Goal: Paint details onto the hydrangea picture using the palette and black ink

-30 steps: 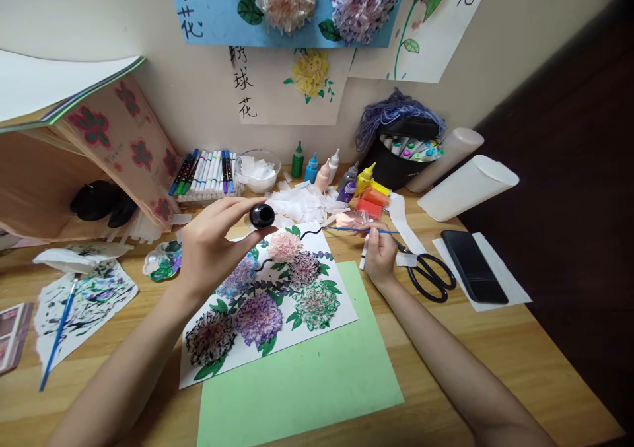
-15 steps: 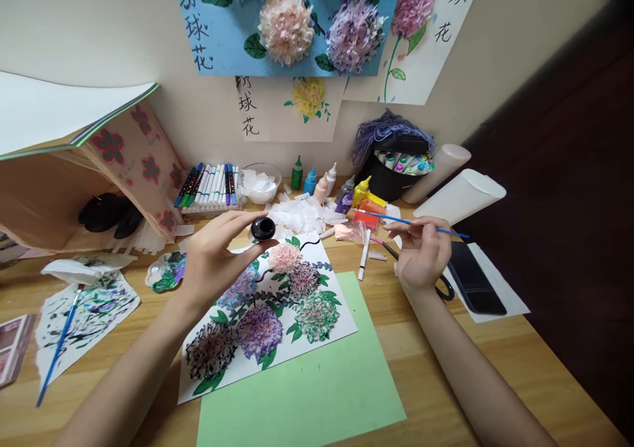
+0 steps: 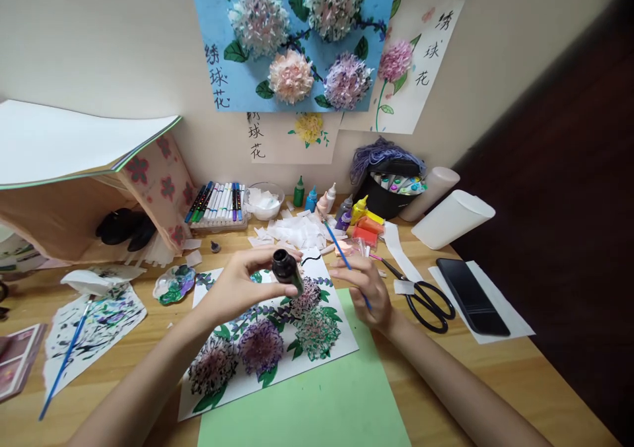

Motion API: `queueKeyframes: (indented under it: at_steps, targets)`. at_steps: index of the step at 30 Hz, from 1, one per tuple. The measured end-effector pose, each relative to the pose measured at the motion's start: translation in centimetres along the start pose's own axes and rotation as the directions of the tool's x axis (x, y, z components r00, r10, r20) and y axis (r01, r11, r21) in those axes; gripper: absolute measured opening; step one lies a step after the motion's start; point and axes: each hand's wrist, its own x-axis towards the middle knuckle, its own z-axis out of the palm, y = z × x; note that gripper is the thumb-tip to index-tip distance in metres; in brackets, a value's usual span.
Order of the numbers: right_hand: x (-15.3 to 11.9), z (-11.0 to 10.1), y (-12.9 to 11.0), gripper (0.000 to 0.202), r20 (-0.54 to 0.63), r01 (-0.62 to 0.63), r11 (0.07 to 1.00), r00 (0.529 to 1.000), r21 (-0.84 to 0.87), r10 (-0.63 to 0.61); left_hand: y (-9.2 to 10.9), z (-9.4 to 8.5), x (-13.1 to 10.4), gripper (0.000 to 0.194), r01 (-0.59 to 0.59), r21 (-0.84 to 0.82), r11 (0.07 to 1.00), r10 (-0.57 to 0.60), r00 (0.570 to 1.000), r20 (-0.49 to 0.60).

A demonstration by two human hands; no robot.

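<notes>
My left hand (image 3: 247, 278) grips a small dark paint bottle (image 3: 287, 271), uncapped and tilted, its mouth facing up towards me. A slim blue paintbrush (image 3: 341, 249) is held in my right hand (image 3: 364, 292), bristles pointing up and to the left. Both hands are above a white sheet (image 3: 347, 343) with several fluffy raised flowers and painted green leaves; my left hand and the bottle cover part of it. Under that sheet is a light green paper (image 3: 317, 414). A small dark cap (image 3: 214, 246) stands on the table left of the bottle.
Black-handled scissors (image 3: 430, 305) and a phone (image 3: 470, 298) lie to the right. Behind the sheet are white paper scraps (image 3: 300, 230), squeeze bottles (image 3: 359, 209) and markers (image 3: 218, 203). On the left are a paint palette (image 3: 174, 284), another brush (image 3: 67, 361) and a cardboard box (image 3: 153, 189).
My right hand has moved left and down with the brush, uncovering the scissors. My left hand has brought the bottle right and lower, tilting it. The view has shifted upward.
</notes>
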Motion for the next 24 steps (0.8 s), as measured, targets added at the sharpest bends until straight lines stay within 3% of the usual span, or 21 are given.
queueKeyframes:
  at_steps: [6,13,17,19,21,22,24]
  targets:
    - [1.4,2.1,-1.1,0.03,0.046,0.139,0.987,0.99,-0.077,-0.136,0.8,1.1,-0.7,0.039,0.029,-0.236,0.971,-0.01,0.997,0.082]
    - [2.4,2.3,-1.5,0.03,0.147,0.282,0.944,0.955,-0.174,-0.258,1.0,0.8,-1.0,0.039,0.083,-0.306,0.948,-0.054,0.993,0.103]
    - [1.5,1.8,-0.3,0.042,0.165,0.314,0.945,0.94,-0.086,-0.297,1.3,0.5,-1.1,0.038,0.068,-0.275,0.959,-0.048,0.996,0.078]
    - [0.5,1.6,1.4,0.049,0.137,0.233,0.97,0.965,-0.07,-0.222,1.6,0.1,-1.2,0.039,0.031,-0.214,0.976,-0.024,0.999,0.035]
    - [-0.6,1.4,3.5,0.039,0.193,0.07,0.981,0.981,-0.18,-0.035,1.7,-0.4,-1.2,0.038,-0.018,-0.13,0.991,0.017,1.0,-0.009]
    - [-1.1,1.4,4.7,0.033,0.271,-0.007,0.964,0.959,-0.265,0.081,1.7,-0.7,-1.2,0.038,-0.038,-0.087,0.995,0.036,0.999,-0.022]
    - [-1.9,1.6,6.7,0.027,0.395,-0.036,0.924,0.897,-0.38,0.197,1.6,-1.4,-1.4,0.039,-0.077,-0.02,0.997,0.076,0.996,-0.045]
